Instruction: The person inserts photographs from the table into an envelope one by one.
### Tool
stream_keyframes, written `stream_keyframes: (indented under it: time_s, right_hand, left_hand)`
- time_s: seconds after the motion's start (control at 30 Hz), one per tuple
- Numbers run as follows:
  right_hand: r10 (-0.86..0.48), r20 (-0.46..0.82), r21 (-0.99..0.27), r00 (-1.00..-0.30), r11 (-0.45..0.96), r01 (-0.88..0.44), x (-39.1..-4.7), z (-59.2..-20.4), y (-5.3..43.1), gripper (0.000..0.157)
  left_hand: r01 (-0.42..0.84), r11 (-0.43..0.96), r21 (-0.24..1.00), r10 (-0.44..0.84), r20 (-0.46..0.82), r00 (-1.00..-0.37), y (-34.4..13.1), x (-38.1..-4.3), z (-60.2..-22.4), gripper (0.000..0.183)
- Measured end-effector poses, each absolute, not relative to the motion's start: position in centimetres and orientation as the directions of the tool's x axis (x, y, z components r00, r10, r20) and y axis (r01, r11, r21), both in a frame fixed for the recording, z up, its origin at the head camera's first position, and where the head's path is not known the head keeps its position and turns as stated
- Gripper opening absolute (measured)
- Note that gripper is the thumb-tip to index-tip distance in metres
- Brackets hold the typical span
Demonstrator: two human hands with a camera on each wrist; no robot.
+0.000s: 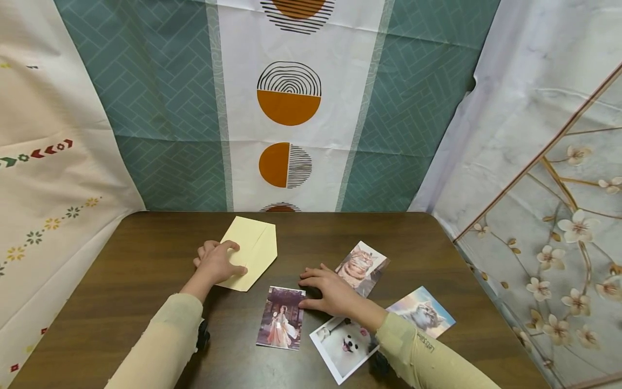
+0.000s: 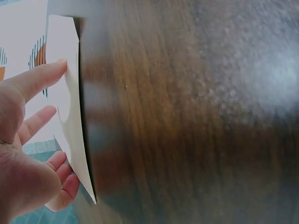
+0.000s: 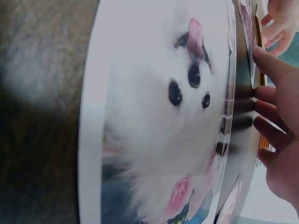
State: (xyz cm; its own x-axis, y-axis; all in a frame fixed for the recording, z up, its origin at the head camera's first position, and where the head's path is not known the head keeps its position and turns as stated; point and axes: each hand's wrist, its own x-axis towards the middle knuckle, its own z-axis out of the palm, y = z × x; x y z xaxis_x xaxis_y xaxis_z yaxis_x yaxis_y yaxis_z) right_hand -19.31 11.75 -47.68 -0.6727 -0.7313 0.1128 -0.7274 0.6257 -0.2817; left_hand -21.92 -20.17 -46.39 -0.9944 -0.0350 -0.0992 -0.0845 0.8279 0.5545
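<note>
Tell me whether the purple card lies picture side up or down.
Picture side up: in the head view, the purple card shows its printed figure in a long robe.

The left forearm (image 1: 160,337), in a pale sleeve, slants up and inward to a bare wrist (image 1: 196,288); its left hand (image 1: 216,265) faces palm down, thumb (image 1: 238,270) and index finger (image 1: 228,246) parted, the outer fingers bent a little. The right forearm (image 1: 427,348), sleeved too, angles inward from the other side — its right hand (image 1: 332,292) palm down, loosely spread, thumb apart from the fingers (image 1: 313,273).
</note>
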Motion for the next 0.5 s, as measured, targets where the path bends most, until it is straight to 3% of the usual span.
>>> stream_keyframes:
  time_s: [0.5]
  right_hand:
    - [-0.732,0.154,-0.286,-0.664,0.610,-0.739,-19.49,-48.03,11.66,0.046]
  left_hand:
    - [-0.089,0.847,0.525,-0.037,-0.109,-0.993,-20.42,-22.34,-46.08,0.056]
